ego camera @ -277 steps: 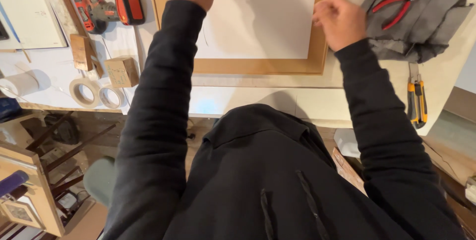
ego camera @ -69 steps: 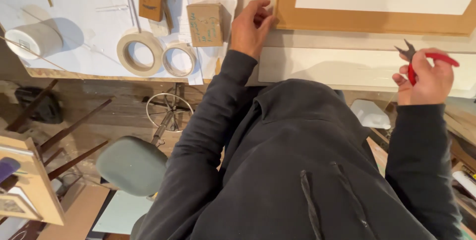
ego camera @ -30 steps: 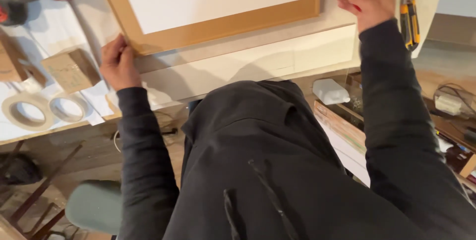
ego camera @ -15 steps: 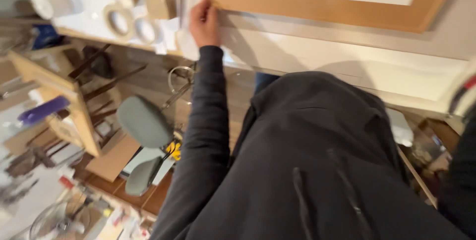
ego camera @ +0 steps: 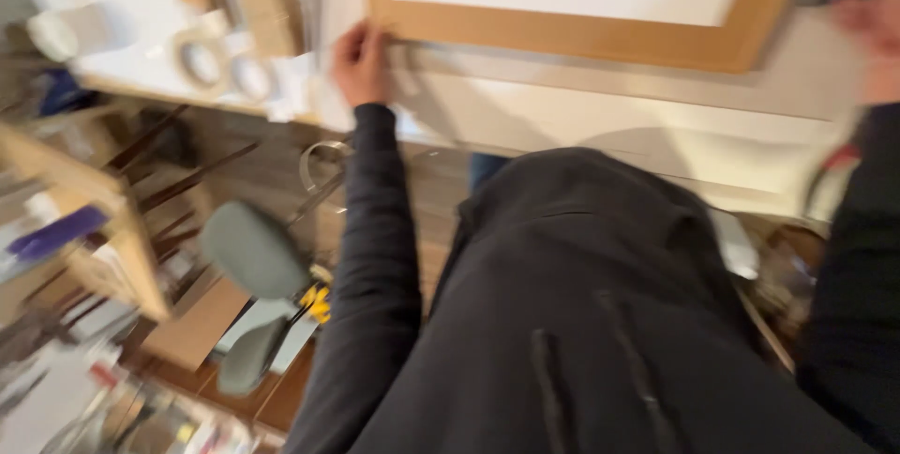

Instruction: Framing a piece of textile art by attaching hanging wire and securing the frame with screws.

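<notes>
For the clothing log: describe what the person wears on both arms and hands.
Both arms are in long black sleeves of a dark jacket that reach to the wrists. The left hand is bare, with no glove, ring or watch showing. The right hand is blurred at the frame edge; it looks bare too. The jacket front shows two raised vertical seams.

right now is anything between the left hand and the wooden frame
Nothing visible. The left hand is already at the lower left corner of the frame, fingers on its edge. The tape rolls lie off to the left, clear of it.
</notes>
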